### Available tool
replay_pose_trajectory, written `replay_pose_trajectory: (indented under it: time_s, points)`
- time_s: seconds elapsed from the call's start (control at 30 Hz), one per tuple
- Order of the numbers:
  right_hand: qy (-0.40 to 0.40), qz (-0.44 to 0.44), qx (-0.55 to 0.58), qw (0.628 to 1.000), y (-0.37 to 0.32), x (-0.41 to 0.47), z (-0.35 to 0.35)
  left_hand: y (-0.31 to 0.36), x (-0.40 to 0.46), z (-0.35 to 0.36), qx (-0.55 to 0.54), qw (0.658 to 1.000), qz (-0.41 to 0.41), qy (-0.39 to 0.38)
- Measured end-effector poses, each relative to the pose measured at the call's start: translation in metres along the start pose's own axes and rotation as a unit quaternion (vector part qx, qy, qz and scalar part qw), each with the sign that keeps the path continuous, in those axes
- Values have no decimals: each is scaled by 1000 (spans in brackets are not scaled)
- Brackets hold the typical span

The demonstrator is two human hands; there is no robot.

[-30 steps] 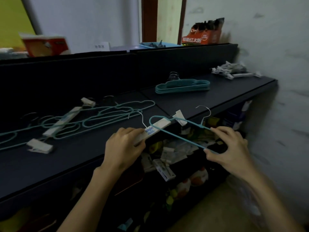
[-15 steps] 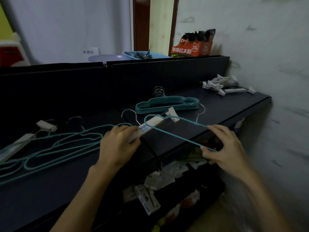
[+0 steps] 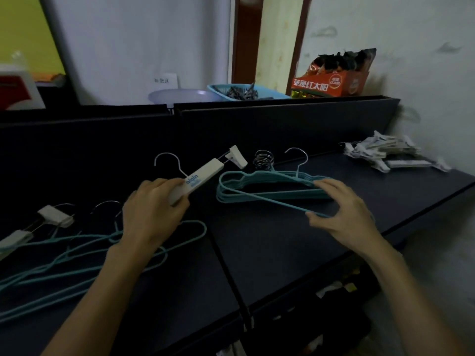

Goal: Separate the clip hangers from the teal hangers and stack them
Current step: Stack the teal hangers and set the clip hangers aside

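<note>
The right hand (image 3: 341, 217) pinched a thin teal wire hanger (image 3: 270, 200) just above the teal stack (image 3: 277, 187), its long axis alongside, while the left hand (image 3: 151, 214) gripped the white clip hanger (image 3: 198, 179).

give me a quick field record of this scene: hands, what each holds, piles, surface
left hand: grips white plastic clip hanger
right hand: pinches thin teal wire hanger over the teal stack
teal hanger stack: centre of shelf
white clip hanger pile: far right, by the wall
unsorted hangers: tangled at left
surface: dark shelf top
</note>
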State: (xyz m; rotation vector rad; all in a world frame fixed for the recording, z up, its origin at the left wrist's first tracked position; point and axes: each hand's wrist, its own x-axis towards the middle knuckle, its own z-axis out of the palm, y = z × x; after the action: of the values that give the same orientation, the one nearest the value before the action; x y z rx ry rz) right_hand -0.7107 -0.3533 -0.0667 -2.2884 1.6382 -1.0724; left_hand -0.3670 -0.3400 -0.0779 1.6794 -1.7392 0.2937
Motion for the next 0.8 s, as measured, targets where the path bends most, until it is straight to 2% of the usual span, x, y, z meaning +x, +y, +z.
replay_pose_trajectory:
  time_s: [0.47,0.8]
  points:
    - [-155,-107,32,982,60,97,24,34,10,14,53,988,-128,68]
    - [-193,-145,43,969,76,109,29,65,-8,22,73,982,-157,79]
